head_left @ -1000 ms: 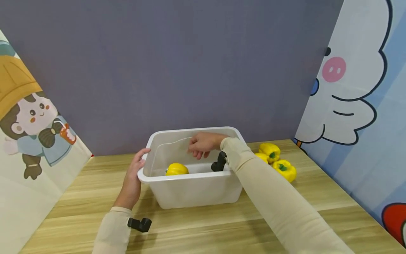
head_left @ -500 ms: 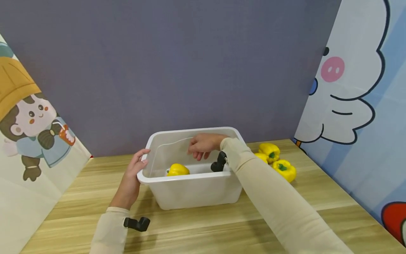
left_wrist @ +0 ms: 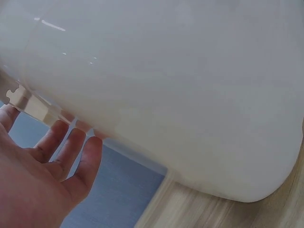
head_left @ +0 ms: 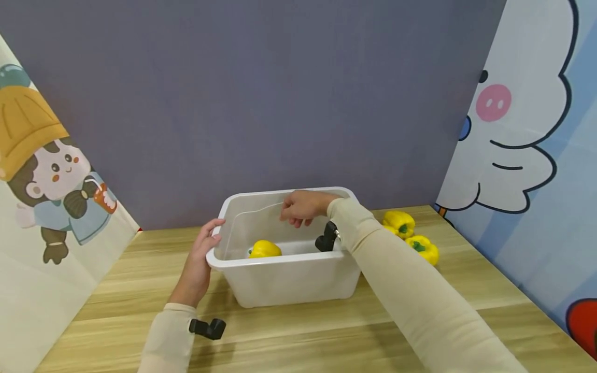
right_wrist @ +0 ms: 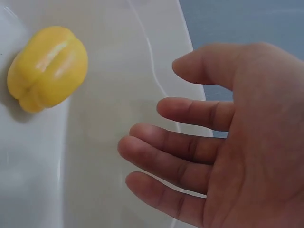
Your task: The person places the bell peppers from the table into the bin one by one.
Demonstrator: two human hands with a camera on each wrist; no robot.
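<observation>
Bell pepper point(head_left: 265, 249), yellow, untouched in white tub point(head_left: 289, 285) gripped by left hand point(head_left: 199, 259); right hand point(head_left: 305, 204) relaxed, empty, now slightly higher.

Yel. peppers point(head_left: 266, 249), wht. bin point(head_left: 289, 286), 2 beige sleeves point(head_left: 406, 274), lt. wood-grain tabletop point(head_left: 280, 344).

Right sleeve point(head_left: 415, 285) partly hides yellow peppers point(head_left: 399, 223) beside white bin point(head_left: 289, 284).

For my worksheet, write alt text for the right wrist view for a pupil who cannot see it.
A person's right hand, holding nothing, extends from the right edge over a white tub. A yellow bell pepper lies in the tub at upper left, apart from the hand.
</observation>
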